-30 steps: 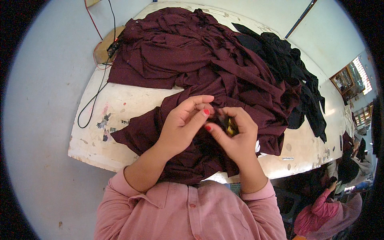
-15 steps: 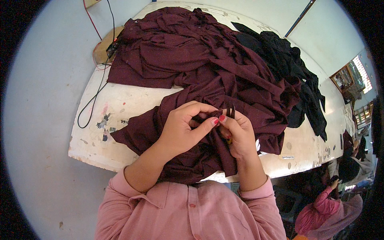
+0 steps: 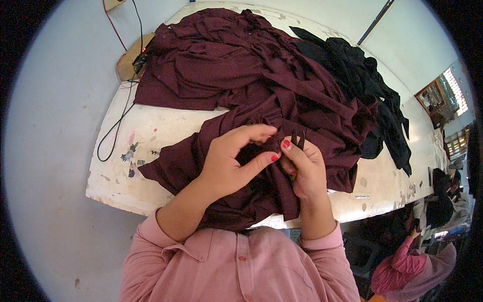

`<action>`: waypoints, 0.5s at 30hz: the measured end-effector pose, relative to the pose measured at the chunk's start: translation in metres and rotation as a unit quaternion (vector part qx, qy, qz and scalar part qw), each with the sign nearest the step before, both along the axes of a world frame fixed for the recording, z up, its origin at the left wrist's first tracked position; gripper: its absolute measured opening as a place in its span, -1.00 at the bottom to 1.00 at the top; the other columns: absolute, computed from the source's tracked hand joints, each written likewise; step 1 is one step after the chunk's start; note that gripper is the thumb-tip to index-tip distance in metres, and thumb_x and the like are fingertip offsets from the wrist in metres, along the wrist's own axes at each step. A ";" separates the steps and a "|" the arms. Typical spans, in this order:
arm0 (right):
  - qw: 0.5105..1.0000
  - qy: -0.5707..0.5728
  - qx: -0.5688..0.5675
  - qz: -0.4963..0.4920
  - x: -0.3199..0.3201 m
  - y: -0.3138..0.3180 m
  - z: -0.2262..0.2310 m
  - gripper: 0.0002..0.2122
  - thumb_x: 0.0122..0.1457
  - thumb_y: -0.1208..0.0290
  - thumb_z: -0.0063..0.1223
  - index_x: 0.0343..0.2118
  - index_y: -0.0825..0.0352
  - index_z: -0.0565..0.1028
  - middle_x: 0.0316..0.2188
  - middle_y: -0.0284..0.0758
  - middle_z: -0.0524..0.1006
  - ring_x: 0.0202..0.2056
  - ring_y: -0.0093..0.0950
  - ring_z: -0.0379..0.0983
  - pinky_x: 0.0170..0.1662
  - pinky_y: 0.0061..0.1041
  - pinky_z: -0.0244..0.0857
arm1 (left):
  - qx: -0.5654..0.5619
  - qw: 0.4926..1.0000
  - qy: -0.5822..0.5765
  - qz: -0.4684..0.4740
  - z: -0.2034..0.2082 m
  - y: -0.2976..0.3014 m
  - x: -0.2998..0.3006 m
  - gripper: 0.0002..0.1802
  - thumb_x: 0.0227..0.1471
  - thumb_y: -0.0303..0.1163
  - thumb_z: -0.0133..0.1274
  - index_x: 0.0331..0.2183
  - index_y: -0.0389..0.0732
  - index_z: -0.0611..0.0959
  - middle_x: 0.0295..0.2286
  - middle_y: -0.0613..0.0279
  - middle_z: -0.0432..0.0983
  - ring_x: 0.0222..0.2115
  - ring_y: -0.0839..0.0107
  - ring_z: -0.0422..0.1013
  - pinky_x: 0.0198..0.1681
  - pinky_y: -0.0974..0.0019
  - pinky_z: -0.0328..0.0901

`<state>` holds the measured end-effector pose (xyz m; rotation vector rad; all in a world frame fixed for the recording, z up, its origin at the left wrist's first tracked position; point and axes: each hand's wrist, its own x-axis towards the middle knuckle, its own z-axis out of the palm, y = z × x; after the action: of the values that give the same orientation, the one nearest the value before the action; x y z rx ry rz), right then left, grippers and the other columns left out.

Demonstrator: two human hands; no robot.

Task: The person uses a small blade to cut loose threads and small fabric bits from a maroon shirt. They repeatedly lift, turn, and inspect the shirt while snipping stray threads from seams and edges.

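A dark maroon garment [image 3: 216, 65] lies bunched in folds on the table, its near part gathered under my hands. My left hand [image 3: 226, 158] is held over the cloth with thumb and forefinger apart, and a fold shows in the gap between them. To its right my right hand [image 3: 307, 168] is closed round what look like thread snips [image 3: 300, 140]. Their two dark pointed blades stick up past the fingers, and a bit of yellow shows at the palm. The right thumb also presses by an edge of the maroon cloth. Most of the snips' handle is hidden.
The pale, worn table [image 3: 166, 126] has a wall at its left. Black cloth [image 3: 352, 65] lies crumpled behind the garment at right. A black cable [image 3: 116, 132] loops near a wooden block [image 3: 130, 60] at the left edge. Another person [image 3: 407, 267] in pink is at lower right.
My left thumb and forefinger have spread apart from a pinch on the cloth. My right hand has shifted slightly right, away from the left, with the snips still in it.
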<state>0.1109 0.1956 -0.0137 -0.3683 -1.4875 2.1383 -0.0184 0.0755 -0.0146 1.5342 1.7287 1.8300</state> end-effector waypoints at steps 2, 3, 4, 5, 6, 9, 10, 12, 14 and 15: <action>1.000 -0.001 -0.016 0.009 -0.001 -0.002 0.003 -0.89 0.17 0.35 0.09 -0.37 0.27 0.55 -0.54 -0.50 0.50 -0.63 -0.78 0.18 -0.58 -0.77 -0.02 | 0.031 0.991 -0.126 -0.032 -0.007 0.000 0.003 -0.68 -0.09 -0.40 0.26 -0.25 -0.25 0.57 -0.36 0.27 0.52 -0.35 0.54 0.42 -0.26 0.47 0.29; 1.000 -0.003 -0.022 0.013 -0.001 -0.004 0.004 -0.89 0.17 0.35 0.09 -0.37 0.28 0.55 -0.54 -0.49 0.51 -0.62 -0.78 0.18 -0.58 -0.77 -0.02 | 0.034 0.989 -0.140 -0.043 -0.010 0.000 0.002 -0.68 -0.08 -0.40 0.25 -0.24 -0.24 0.56 -0.38 0.30 0.51 -0.38 0.58 0.40 -0.29 0.48 0.28; 0.999 -0.005 -0.028 0.017 -0.001 -0.004 0.004 -0.89 0.18 0.35 0.09 -0.37 0.28 0.54 -0.53 -0.49 0.51 -0.62 -0.79 0.18 -0.58 -0.77 -0.02 | 0.037 0.986 -0.154 -0.054 -0.011 -0.001 0.001 -0.69 -0.08 -0.41 0.25 -0.24 -0.23 0.56 -0.41 0.33 0.50 -0.41 0.61 0.38 -0.32 0.49 0.27; 0.999 -0.016 -0.020 0.022 0.000 -0.003 0.004 -0.87 0.17 0.35 0.09 -0.35 0.29 0.54 -0.52 -0.48 0.51 -0.61 -0.77 0.20 -0.57 -0.77 0.01 | 0.024 0.989 -0.133 -0.068 -0.011 -0.001 -0.002 -0.72 -0.07 -0.46 0.23 -0.25 -0.25 0.55 -0.37 0.32 0.48 -0.37 0.60 0.38 -0.27 0.49 0.27; 0.999 -0.027 -0.011 0.026 0.002 -0.001 0.002 -0.86 0.17 0.34 0.10 -0.34 0.31 0.54 -0.51 -0.47 0.50 -0.60 -0.75 0.22 -0.55 -0.76 0.04 | 0.011 0.990 -0.111 -0.083 -0.011 -0.001 -0.005 -0.74 -0.06 -0.52 0.20 -0.26 -0.26 0.53 -0.34 0.31 0.46 -0.33 0.59 0.37 -0.23 0.49 0.26; 0.972 -0.024 0.228 -0.056 0.001 0.006 -0.008 -0.80 0.18 0.36 0.08 -0.21 0.36 0.52 -0.49 -0.43 0.48 -0.56 -0.65 0.29 -0.50 -0.70 0.15 | -0.014 0.974 -0.200 -0.107 -0.008 -0.002 -0.003 -0.77 -0.04 -0.59 0.17 -0.28 -0.27 0.53 -0.32 0.33 0.45 -0.32 0.62 0.36 -0.23 0.52 0.26; 0.935 -0.016 0.339 -0.099 0.000 0.008 -0.010 -0.77 0.18 0.37 0.08 -0.16 0.38 0.51 -0.48 -0.41 0.47 -0.54 -0.61 0.31 -0.48 -0.67 0.19 | -0.020 0.961 -0.253 -0.111 -0.006 -0.002 -0.001 -0.78 -0.04 -0.60 0.17 -0.28 -0.27 0.53 -0.34 0.35 0.45 -0.34 0.64 0.36 -0.25 0.54 0.26; 0.851 -0.010 0.498 -0.165 0.005 0.011 0.005 -0.70 0.16 0.40 0.07 -0.06 0.39 0.46 -0.49 -0.36 0.44 -0.53 -0.51 0.34 -0.43 -0.62 0.24 | -0.024 0.956 -0.270 -0.113 -0.005 -0.002 0.000 -0.78 -0.05 -0.61 0.17 -0.29 -0.27 0.54 -0.36 0.37 0.46 -0.36 0.66 0.36 -0.29 0.56 0.26; 0.794 -0.035 0.579 -0.180 0.008 0.009 0.018 -0.65 0.15 0.43 0.06 0.00 0.39 0.43 -0.49 -0.30 0.43 -0.52 -0.42 0.37 -0.40 -0.59 0.28 | -0.029 0.953 -0.282 -0.105 -0.005 -0.006 -0.001 -0.78 -0.05 -0.62 0.17 -0.29 -0.28 0.54 -0.37 0.38 0.46 -0.38 0.67 0.36 -0.31 0.57 0.26; 0.786 -0.072 0.589 -0.172 0.015 0.005 0.025 -0.64 0.14 0.44 0.06 0.01 0.38 0.42 -0.48 -0.27 0.44 -0.52 -0.39 0.38 -0.40 -0.57 0.29 | -0.034 0.951 -0.288 -0.109 -0.004 -0.006 -0.001 -0.78 -0.05 -0.62 0.17 -0.29 -0.28 0.54 -0.37 0.38 0.46 -0.38 0.67 0.36 -0.31 0.57 0.27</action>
<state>0.1263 0.2002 0.0108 -0.2776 -2.2739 0.6215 -0.0193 0.0699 -0.0185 0.9727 1.2777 1.8337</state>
